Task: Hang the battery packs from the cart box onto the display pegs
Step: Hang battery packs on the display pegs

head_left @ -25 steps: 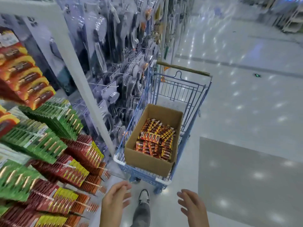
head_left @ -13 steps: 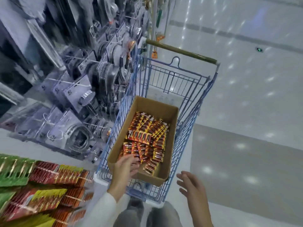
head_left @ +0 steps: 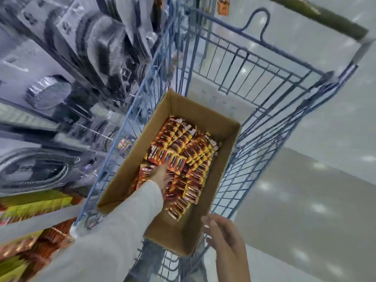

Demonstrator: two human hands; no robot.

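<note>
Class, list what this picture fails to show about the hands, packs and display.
- Head view: left hand grip; its own back hides the fingertips among the battery packs.
- Head view: display pegs, lost in motion blur across the shelving.
- Head view: pack labels, too blurred to read.

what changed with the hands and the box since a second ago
The left hand went from short of the cart forward into the box and now reaches down among the battery packs; whether it grips one cannot be told. The right hand rose to the box's near corner, fingers spread, holding nothing. The box stayed in the cart, the packs still piled inside.
</note>
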